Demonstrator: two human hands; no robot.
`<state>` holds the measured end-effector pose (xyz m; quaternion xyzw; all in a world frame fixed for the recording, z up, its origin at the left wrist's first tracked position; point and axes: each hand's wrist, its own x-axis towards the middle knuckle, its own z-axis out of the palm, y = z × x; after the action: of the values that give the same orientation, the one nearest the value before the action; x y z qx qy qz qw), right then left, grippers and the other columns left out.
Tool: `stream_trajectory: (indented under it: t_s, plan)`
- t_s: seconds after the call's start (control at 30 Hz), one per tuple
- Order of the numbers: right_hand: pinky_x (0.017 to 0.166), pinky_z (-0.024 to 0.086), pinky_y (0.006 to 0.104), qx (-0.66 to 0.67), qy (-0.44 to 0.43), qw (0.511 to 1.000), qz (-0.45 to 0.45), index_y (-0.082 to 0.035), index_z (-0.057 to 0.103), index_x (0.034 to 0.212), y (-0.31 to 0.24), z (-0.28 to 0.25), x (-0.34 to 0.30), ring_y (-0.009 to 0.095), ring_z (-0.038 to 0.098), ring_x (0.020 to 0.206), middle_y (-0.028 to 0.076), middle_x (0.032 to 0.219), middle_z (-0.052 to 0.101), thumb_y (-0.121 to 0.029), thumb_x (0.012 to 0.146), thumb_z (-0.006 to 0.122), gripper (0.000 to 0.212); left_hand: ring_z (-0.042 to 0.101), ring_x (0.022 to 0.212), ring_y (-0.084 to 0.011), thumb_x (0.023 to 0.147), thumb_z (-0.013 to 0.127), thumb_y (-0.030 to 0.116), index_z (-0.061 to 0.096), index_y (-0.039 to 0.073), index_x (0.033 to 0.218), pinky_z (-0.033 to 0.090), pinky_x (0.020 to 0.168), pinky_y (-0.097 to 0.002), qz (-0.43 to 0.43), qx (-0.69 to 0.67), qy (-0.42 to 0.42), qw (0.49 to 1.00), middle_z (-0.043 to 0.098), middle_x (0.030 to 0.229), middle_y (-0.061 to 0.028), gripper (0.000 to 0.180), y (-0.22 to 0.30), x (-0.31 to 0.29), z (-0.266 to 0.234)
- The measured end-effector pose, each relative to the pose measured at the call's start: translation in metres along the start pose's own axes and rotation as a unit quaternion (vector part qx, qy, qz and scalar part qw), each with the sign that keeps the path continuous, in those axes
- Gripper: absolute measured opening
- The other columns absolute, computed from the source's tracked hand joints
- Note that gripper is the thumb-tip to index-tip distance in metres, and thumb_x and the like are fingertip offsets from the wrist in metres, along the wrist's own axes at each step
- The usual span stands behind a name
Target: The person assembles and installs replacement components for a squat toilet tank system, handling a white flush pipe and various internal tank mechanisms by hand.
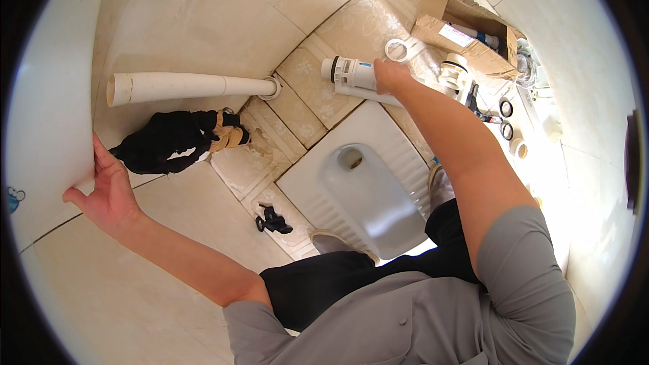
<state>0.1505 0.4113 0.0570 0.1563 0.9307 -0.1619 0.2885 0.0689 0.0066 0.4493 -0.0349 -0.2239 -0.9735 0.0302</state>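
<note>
My right hand is closed round a white cylindrical cistern flush valve with a black ring near its end, held over the tiled floor. A white tube lies along the valve's lower side; whether it belongs to the valve I cannot tell. At far left my left hand rests against the lower corner of a white cistern, its thumb spread from the stretched fingers. Part of those fingers is hidden by the cistern's edge. Below the right hand is a white squat toilet pan set in the floor.
A white pipe projects beside the wall, above a black bag. Black clips lie left of the pan. At back right are an open cardboard box, a white ring, another white fitting and black rings.
</note>
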Motion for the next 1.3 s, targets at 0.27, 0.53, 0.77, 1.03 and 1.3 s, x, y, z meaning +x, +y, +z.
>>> stream_trajectory:
  t_s: [0.27, 0.53, 0.77, 1.03, 1.3]
  plan:
    - [0.090, 0.053, 0.0466, 0.009, 0.014, 1.000, 0.000, -0.008, 0.053, 0.125, -0.006, 0.005, -0.003, 0.035, 0.065, 0.111, 0.016, 0.117, 0.066, -0.023, 0.069, 0.083, 0.065, 0.041, 0.139, -0.0431, 0.093, 0.064, 0.049, 0.030, -0.012, 0.145, 0.036, 0.118, -0.0568, 0.013, 0.013, 0.008, 1.000, 0.045, 0.148, -0.0230, 0.087, 0.007, -0.002, 0.001]
    - [0.095, 0.049, 0.0612, 0.045, -0.021, 0.998, 0.026, -0.012, 0.047, 0.135, 0.042, 0.016, 0.009, 0.038, 0.060, 0.118, 0.014, 0.127, 0.063, -0.021, 0.051, 0.096, 0.097, 0.055, 0.126, -0.0354, 0.087, 0.074, 0.044, 0.040, -0.009, 0.137, 0.042, 0.113, -0.0521, -0.007, 0.022, -0.014, 1.000, 0.055, 0.139, -0.0189, 0.080, -0.026, -0.004, 0.015]
    - [0.096, 0.046, 0.0656, 0.009, -0.084, 0.993, 0.080, -0.010, 0.046, 0.132, 0.008, -0.002, -0.001, 0.036, 0.059, 0.122, 0.013, 0.132, 0.061, -0.019, 0.065, 0.090, 0.081, 0.047, 0.135, -0.0381, 0.092, 0.068, 0.046, 0.037, -0.006, 0.144, 0.043, 0.114, -0.0523, 0.021, 0.016, 0.067, 0.997, 0.047, 0.147, -0.0179, 0.080, -0.014, -0.019, 0.017]
    - [0.088, 0.053, 0.0451, 0.104, -0.084, 0.991, 0.032, -0.001, 0.065, 0.118, 0.014, -0.012, 0.002, 0.033, 0.067, 0.107, 0.018, 0.116, 0.070, -0.052, 0.075, 0.080, 0.068, 0.038, 0.142, -0.0396, 0.092, 0.069, 0.044, 0.031, -0.007, 0.149, 0.037, 0.117, -0.0551, 0.011, 0.012, 0.037, 0.999, 0.041, 0.154, -0.0189, 0.085, -0.016, -0.015, 0.022]
    - [0.091, 0.053, 0.0483, 0.051, -0.136, 0.989, -0.007, -0.012, 0.070, 0.119, 0.009, 0.010, 0.023, 0.029, 0.063, 0.117, 0.008, 0.124, 0.069, -0.057, 0.071, 0.083, 0.067, 0.031, 0.145, -0.0437, 0.097, 0.059, 0.046, 0.022, -0.008, 0.152, 0.032, 0.119, -0.0583, 0.010, 0.038, -0.012, 0.999, 0.031, 0.158, -0.0230, 0.086, 0.010, 0.002, -0.002]
